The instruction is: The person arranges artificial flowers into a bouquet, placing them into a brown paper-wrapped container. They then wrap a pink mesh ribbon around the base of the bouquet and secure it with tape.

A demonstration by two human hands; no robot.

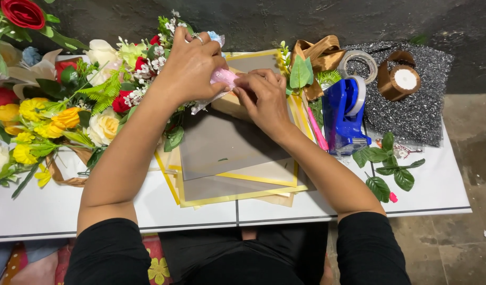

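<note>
My left hand (190,66) grips a small pink flower wrapped in clear film (222,78), held above a stack of grey wrapping sheets with yellow borders (227,153). My right hand (264,97) pinches the same pink piece from the right, fingertips touching it and the left thumb. A ring shows on a left finger. Both forearms reach forward from black sleeves over the white table (53,211). What lies under the hands is hidden.
Artificial flowers in yellow, red, white and green (68,116) crowd the left. A blue tape dispenser (346,113), clear tape roll (359,64), brown ribbon spool (401,79) on a glittery grey sheet (417,119), tan ribbon (319,53) and a leafy sprig (385,169) lie right.
</note>
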